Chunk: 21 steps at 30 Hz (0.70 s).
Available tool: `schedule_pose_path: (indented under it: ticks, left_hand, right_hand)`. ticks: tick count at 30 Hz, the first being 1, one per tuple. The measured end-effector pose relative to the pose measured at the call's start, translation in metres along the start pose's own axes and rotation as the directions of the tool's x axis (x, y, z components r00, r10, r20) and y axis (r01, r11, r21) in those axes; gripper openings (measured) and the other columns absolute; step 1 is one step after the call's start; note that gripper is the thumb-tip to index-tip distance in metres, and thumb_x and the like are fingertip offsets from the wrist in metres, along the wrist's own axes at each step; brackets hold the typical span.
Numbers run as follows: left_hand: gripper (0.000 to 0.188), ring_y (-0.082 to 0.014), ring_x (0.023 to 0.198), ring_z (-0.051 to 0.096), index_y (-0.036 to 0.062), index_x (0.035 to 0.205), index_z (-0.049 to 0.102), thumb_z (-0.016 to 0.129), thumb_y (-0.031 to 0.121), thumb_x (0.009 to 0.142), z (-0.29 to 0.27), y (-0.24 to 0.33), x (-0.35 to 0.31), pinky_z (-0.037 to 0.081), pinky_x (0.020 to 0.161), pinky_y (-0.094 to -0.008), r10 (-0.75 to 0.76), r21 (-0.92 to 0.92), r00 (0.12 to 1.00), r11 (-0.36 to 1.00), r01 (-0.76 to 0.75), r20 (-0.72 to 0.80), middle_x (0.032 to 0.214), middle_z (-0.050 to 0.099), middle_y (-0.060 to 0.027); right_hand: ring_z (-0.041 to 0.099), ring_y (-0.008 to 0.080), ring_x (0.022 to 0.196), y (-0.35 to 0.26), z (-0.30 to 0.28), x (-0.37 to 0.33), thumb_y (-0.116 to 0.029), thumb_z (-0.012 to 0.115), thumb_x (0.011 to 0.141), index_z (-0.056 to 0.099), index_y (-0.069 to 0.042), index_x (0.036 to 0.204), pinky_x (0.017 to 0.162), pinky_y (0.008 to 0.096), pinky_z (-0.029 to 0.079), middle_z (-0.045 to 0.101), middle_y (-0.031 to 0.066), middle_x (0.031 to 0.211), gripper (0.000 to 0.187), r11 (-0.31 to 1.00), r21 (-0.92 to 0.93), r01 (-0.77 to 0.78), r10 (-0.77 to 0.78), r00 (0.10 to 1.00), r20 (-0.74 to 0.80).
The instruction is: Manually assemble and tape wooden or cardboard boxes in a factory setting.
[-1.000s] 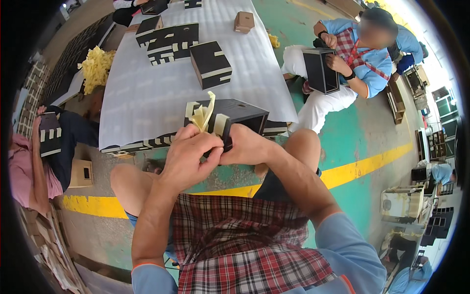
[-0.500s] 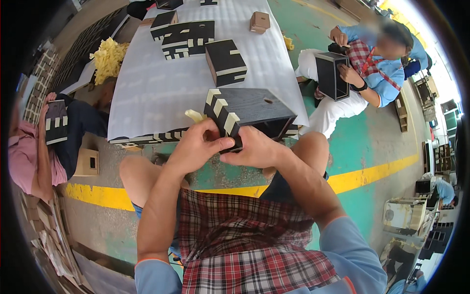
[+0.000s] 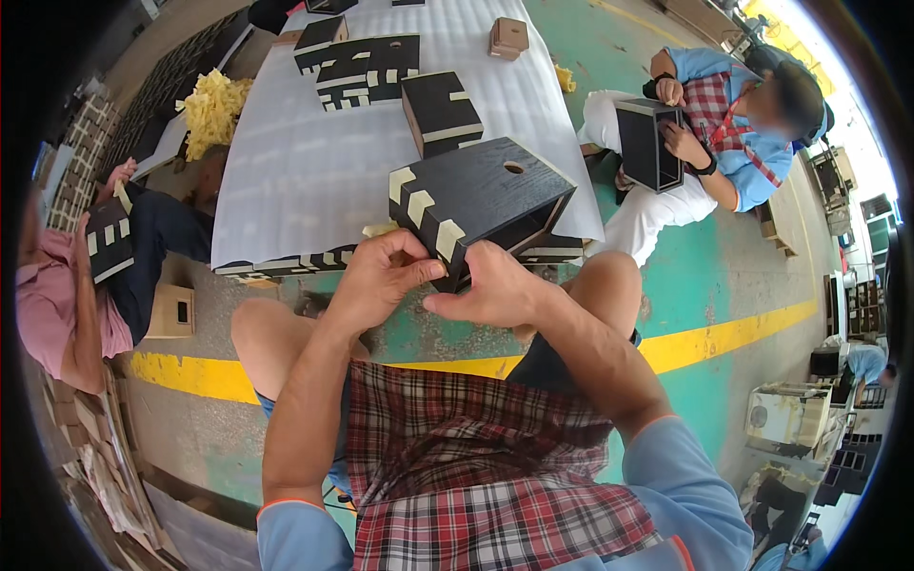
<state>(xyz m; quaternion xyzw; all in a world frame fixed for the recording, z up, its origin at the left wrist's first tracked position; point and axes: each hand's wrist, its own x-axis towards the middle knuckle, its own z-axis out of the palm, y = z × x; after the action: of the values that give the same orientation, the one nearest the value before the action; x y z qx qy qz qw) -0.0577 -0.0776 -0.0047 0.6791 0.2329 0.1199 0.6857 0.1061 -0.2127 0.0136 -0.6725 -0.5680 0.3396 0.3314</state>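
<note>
A black wooden box (image 3: 495, 183) with a round hole in its top and an open side rests tilted at the near edge of the table. Strips of pale yellow tape (image 3: 419, 203) wrap over its left edge. My right hand (image 3: 497, 285) grips the box's near corner, thumb pointing left. My left hand (image 3: 381, 285) is pinched at the same corner by the lowest strip. A loose piece of pale tape (image 3: 379, 229) sticks out past its fingers; what lies between the fingertips is partly hidden.
More taped black boxes (image 3: 440, 109) stand on the white-covered table (image 3: 286, 190). A small brown block stack (image 3: 508, 38) sits farther back. Crumpled yellow tape (image 3: 211, 112) is heaped at left. Seated co-workers on both sides (image 3: 738, 124) hold similar boxes.
The box has tipped in my hands, showing more of its top and its hole. My hands stay at the near corner. The co-worker on the right has shifted posture, and the left one's box has tilted.
</note>
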Motion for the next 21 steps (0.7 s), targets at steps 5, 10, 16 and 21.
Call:
schedule_pose_path:
  ticks: [5, 10, 16, 21]
  left_hand:
    - [0.011, -0.0071, 0.079, 0.059, 0.0007, 0.094, 0.068, 0.077, 0.006, 0.091, 0.015, 0.010, 0.004, 0.050, 0.072, -0.0257, 0.072, 0.124, 0.993, 0.990, -0.061, -0.092, 0.087, 0.068, -0.0013]
    - [0.016, -0.0074, 0.078, 0.057, 0.0006, 0.092, 0.067, 0.078, 0.012, 0.091, 0.016, 0.016, -0.004, 0.047, 0.072, -0.0244, 0.091, 0.126, 0.981, 0.990, -0.070, -0.170, 0.086, 0.064, 0.0009]
    - [0.016, -0.0036, 0.071, 0.048, 0.0048, 0.085, 0.064, 0.077, 0.011, 0.091, 0.012, 0.011, -0.001, 0.039, 0.066, -0.0223, 0.037, 0.012, 0.982, 0.999, -0.036, -0.186, 0.078, 0.057, 0.0068]
    - [0.013, -0.0049, 0.074, 0.050, 0.0052, 0.084, 0.061, 0.072, 0.005, 0.092, 0.005, 0.006, 0.002, 0.040, 0.069, -0.0231, 0.083, -0.049, 0.979, 0.994, -0.094, -0.187, 0.082, 0.058, 0.0047]
  right_hand:
    - [0.065, 0.0375, 0.066, 0.008, -0.010, -0.006, -0.037, 0.079, 0.077, 0.062, 0.010, 0.075, 0.063, 0.0459, 0.052, 0.061, 0.0271, 0.069, 0.050, 0.994, 0.101, -0.032, 0.032, 0.999, 0.003]
    - [0.067, 0.0398, 0.072, -0.001, -0.013, 0.001, -0.037, 0.077, 0.079, 0.063, 0.010, 0.082, 0.065, 0.0462, 0.052, 0.063, 0.0283, 0.074, 0.049, 0.998, 0.045, 0.047, -0.046, 0.999, -0.023]
    - [0.068, 0.0453, 0.077, -0.001, -0.003, -0.004, -0.043, 0.078, 0.081, 0.061, 0.014, 0.079, 0.068, 0.0472, 0.054, 0.064, 0.0310, 0.076, 0.059, 0.996, 0.005, 0.084, -0.083, 0.990, -0.110]
    - [0.068, 0.0395, 0.076, -0.008, -0.001, -0.002, -0.040, 0.078, 0.083, 0.063, 0.011, 0.088, 0.068, 0.0434, 0.054, 0.065, 0.0275, 0.078, 0.054, 0.991, 0.121, 0.061, -0.044, 0.989, -0.141]
